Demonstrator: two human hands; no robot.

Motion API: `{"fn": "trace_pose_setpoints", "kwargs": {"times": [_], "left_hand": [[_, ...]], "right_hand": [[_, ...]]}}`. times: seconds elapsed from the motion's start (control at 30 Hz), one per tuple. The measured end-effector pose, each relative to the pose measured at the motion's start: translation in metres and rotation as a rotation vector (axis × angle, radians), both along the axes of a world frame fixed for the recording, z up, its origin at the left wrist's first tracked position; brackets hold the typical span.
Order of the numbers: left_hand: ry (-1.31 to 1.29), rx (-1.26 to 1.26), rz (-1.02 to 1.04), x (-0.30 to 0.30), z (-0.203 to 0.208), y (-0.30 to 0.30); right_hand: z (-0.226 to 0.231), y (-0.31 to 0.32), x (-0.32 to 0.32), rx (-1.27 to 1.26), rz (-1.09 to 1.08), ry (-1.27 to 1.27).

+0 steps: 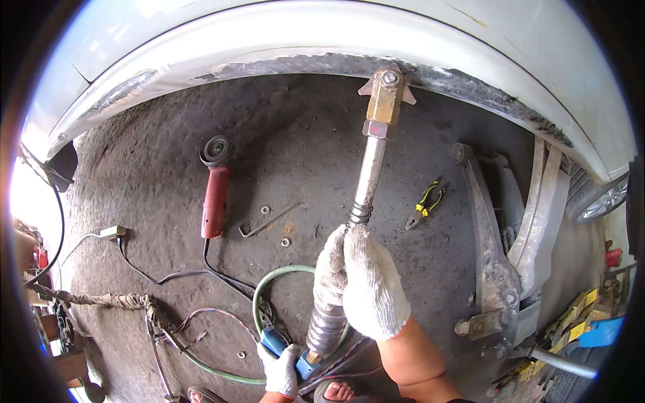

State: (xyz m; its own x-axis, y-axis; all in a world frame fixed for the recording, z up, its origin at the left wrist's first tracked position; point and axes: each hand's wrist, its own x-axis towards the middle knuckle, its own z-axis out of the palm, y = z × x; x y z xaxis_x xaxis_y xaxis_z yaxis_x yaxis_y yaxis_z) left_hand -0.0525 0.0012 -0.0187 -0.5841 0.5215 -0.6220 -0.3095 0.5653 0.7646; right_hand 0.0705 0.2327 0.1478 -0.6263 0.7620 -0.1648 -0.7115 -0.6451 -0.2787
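Observation:
A slide-hammer dent puller [367, 176] runs from near my body up to the car's sill. Its bolted brass-coloured head [384, 97], with pointed side wings, meets the scraped lower edge of the white car panel [269, 35]. White knit gloves cover both hands. My right hand [366, 282] is closed round the puller's sliding section, above a ribbed metal cylinder [325, 330] and below a small coil on the rod. Lower down, my left hand [278, 370] grips the blue handle [273, 341] at the tool's near end. Its fingertips are partly hidden.
A red angle grinder [216, 195] lies on the concrete at left, its cord running toward me. Near it are a bent rod [269, 220] and nuts. Yellow-black pliers [426, 203] lie right of the puller, before a metal jack-like frame [494, 235]. A green hose [265, 281] loops near my feet.

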Motion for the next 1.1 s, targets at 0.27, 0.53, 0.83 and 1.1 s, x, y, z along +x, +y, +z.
{"fn": "trace_pose_setpoints", "kwargs": {"times": [0.27, 0.53, 0.83, 1.1], "left_hand": [[-0.070, 0.024, 0.035, 0.001, 0.010, 0.007], [-0.141, 0.122, 0.091, 0.006, 0.024, 0.020], [-0.088, 0.038, 0.036, 0.010, 0.024, 0.021], [-0.138, 0.012, 0.083, 0.008, 0.031, 0.022]], "right_hand": [[0.001, 0.000, -0.001, 0.163, -0.061, -0.200], [0.000, -0.006, 0.002, 0.387, 0.190, -0.539], [0.006, -0.003, -0.004, 0.924, 0.018, -0.899], [0.018, -0.006, -0.001, 0.484, -0.077, -0.734]]}}
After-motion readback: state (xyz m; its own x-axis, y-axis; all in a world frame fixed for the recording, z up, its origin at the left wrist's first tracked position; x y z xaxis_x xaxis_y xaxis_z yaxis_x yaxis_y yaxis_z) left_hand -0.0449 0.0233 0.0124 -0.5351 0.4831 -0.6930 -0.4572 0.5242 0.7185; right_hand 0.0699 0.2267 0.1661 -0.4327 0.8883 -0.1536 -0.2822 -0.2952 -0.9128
